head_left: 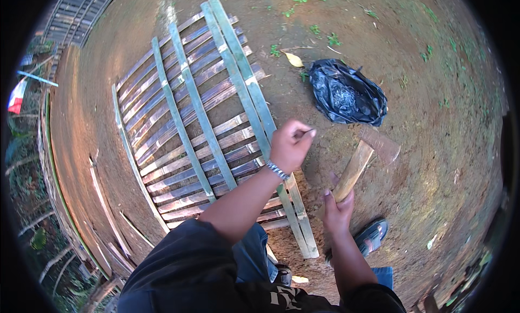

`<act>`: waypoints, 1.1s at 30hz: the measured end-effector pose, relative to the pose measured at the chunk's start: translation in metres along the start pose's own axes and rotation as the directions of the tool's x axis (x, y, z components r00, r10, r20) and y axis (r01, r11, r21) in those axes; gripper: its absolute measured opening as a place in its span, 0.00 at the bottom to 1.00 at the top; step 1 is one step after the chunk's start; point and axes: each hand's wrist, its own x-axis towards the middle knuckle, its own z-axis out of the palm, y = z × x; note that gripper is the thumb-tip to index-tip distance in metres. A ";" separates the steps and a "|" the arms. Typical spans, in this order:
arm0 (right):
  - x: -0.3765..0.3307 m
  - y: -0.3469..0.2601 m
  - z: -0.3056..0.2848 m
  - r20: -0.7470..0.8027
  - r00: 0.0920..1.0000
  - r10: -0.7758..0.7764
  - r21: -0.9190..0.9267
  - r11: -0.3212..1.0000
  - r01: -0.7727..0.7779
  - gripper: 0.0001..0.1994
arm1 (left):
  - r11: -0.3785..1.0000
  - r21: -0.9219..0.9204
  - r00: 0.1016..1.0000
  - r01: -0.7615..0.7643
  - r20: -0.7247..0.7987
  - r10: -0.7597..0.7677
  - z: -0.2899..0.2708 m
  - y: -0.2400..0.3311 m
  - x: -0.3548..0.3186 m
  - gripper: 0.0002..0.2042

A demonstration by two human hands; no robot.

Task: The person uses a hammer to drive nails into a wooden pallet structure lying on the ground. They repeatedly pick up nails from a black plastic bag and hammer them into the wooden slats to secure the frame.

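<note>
My right hand [338, 209] is wrapped round the wooden handle of a hatchet [353, 171], its rusty head turned up and away from me. My left hand [290, 145], with a patterned band at the wrist, is closed above the right edge of a bamboo lattice panel [189, 99]. A tiny dark bit shows at its thumb tip, too small to name. The panel lies on the ground, thin brown slats crossed by long green strips. Two green strips [245, 77] run side by side along its right side, under my left hand.
Beyond the hatchet an open black plastic bag [346, 93] lies on bare soil, small greyish bits inside. A yellow leaf [294, 60] is near it. My sandalled foot [374, 234] stands at right. Loose bamboo strips [105, 204] lie at left, before a long pole [57, 177] and plants.
</note>
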 end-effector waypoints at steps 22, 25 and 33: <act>-0.032 -0.005 0.049 0.300 0.940 0.161 -0.261 0.962 -0.081 0.23 | 0.872 0.458 0.848 -0.174 -0.380 0.369 -0.080 -0.076 0.046 0.03; -0.031 -0.006 0.048 0.325 0.927 0.187 -0.290 0.953 -0.090 0.23 | 0.837 0.535 0.819 -0.115 -0.426 0.385 -0.066 -0.077 0.045 0.02; -0.027 -0.008 0.049 0.257 0.949 0.182 -0.269 0.957 -0.110 0.22 | 0.764 0.641 0.831 -0.072 -0.385 0.402 -0.063 -0.080 0.042 0.03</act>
